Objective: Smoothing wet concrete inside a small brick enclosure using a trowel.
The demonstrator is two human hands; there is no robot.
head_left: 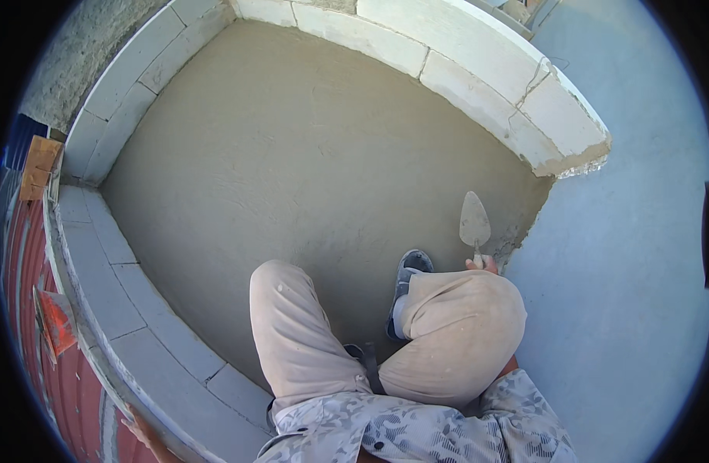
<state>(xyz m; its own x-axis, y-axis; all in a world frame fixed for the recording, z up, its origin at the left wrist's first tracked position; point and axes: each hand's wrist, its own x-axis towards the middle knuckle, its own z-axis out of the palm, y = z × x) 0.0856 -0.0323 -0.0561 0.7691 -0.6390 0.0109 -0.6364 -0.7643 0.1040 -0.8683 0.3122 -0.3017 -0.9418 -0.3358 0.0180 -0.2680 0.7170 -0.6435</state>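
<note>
My right hand (489,265) shows beyond my bent right knee, its fingers closed round the handle of a pointed trowel (475,220). The trowel's grey, mortar-smeared blade points away from me over the grey screeded floor (292,147). My knee hides most of that forearm. At the lower left, my left hand (142,432) is at the outer edge of the low block wall (169,339), fingers stretched out and nothing visible in them. A red tool with a flat plate (55,320) sits farther along that same outer edge.
White block walls (393,46) border the floor at the back and left. On the right, the floor ends at a rough edge beside a pale blue surface (617,255). Red corrugated sheeting (72,393) lies outside the left wall, near a piece of wood (39,166).
</note>
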